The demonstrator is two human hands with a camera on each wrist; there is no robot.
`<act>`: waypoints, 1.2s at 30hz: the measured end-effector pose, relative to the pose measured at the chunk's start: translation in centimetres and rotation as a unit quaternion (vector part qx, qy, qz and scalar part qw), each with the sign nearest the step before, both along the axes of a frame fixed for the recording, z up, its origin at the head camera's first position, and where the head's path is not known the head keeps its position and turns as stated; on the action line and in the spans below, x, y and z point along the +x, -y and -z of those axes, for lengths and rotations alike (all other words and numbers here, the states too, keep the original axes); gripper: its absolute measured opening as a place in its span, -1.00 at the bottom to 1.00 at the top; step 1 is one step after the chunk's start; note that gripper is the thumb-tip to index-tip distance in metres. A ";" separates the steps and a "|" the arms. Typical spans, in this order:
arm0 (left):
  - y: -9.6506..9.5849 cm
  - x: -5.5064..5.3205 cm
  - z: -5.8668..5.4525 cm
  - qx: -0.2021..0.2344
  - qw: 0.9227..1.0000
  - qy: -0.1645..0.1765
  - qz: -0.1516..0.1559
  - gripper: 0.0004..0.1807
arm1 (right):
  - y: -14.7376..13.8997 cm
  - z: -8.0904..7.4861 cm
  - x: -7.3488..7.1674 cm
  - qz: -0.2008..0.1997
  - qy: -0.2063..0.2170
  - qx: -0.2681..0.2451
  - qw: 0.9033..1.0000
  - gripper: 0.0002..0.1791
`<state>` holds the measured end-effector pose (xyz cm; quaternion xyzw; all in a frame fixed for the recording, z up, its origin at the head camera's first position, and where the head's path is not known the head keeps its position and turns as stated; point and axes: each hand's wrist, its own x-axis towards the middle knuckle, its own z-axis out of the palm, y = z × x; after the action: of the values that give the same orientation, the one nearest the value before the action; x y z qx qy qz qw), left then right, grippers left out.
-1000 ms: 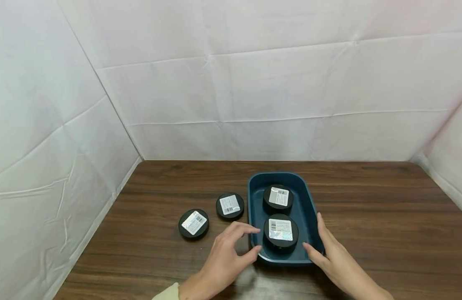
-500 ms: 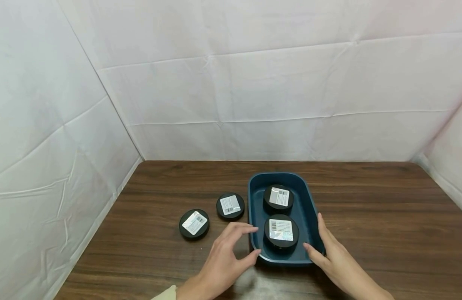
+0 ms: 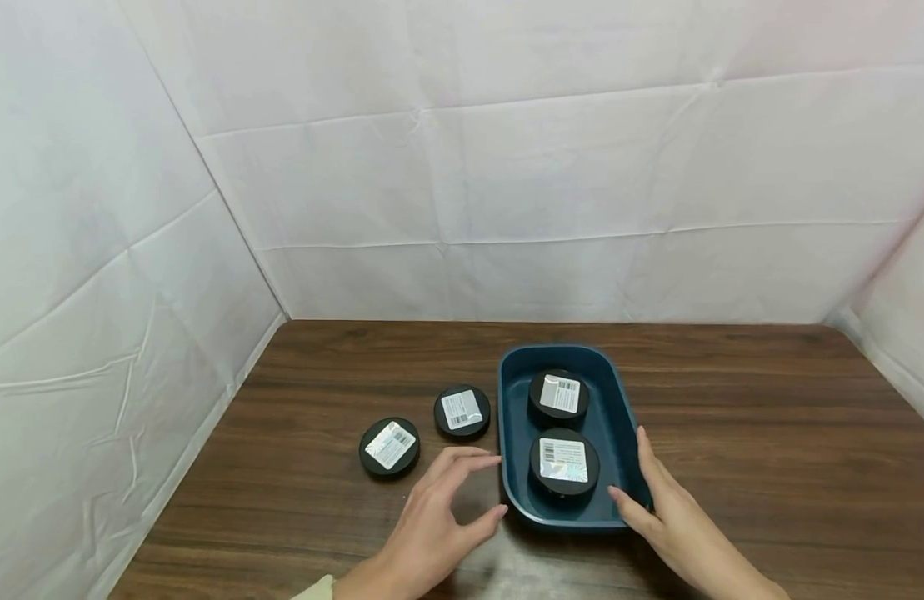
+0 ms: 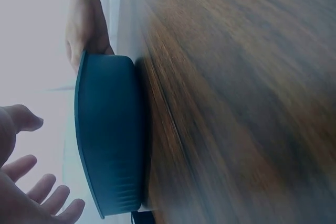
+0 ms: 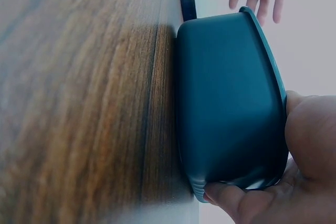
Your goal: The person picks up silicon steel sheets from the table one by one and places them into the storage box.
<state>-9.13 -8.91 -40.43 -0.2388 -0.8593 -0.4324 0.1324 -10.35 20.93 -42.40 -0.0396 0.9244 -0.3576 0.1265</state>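
Fingers and thumb of the left hand stand wide apart in a loose curve with nothing between them, just beside the near left side of the blue tray; the left wrist view shows a gap between these fingertips and the rim. The right hand grips the tray at its near right corner, thumb at the rim and fingers curled against the outside and underside. The tray sits on the wooden table, opening upward, its long axis running away from the person and its far end leaning slightly left. Inside, a near disc and a far disc, both black, lie flat in line along that axis, white labels up. Left of the tray, two more labelled discs, an inner disc and an outer disc, lie on the wood. Print on the labels is too small to read. In the head view the tray's wall hides most of the right fingers, and the lower edge cuts off a pale sleeve at the left wrist.
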 end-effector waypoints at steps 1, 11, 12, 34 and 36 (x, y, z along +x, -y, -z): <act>0.1 0.0 0.0 -0.001 1.000 -0.002 -0.001 -0.47 | 0.0 0.0 0.0 0.001 0.001 0.001 1.000 0.11; 1.0 0.1 0.2 -0.003 1.000 -0.006 -0.014 -0.40 | 0.0 0.1 0.0 0.001 0.003 -0.002 1.000 0.11; 1.0 0.1 0.2 -0.005 1.000 -0.009 -0.014 -0.40 | -0.1 0.1 0.1 0.001 0.003 -0.004 1.000 0.11; 2.0 -0.5 -0.6 -0.043 0.999 0.016 -0.014 -0.24 | -0.1 0.2 0.1 -0.003 -0.018 0.000 1.000 0.10; 2.2 -0.5 -0.5 -0.045 0.999 0.014 -0.016 -0.22 | 0.0 0.2 0.1 -0.004 -0.019 0.000 1.000 0.10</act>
<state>-9.64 -11.10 -39.97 -0.2248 -0.8833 -0.3946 0.1169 -10.26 20.94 -42.57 -0.0496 0.9266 -0.3560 0.1105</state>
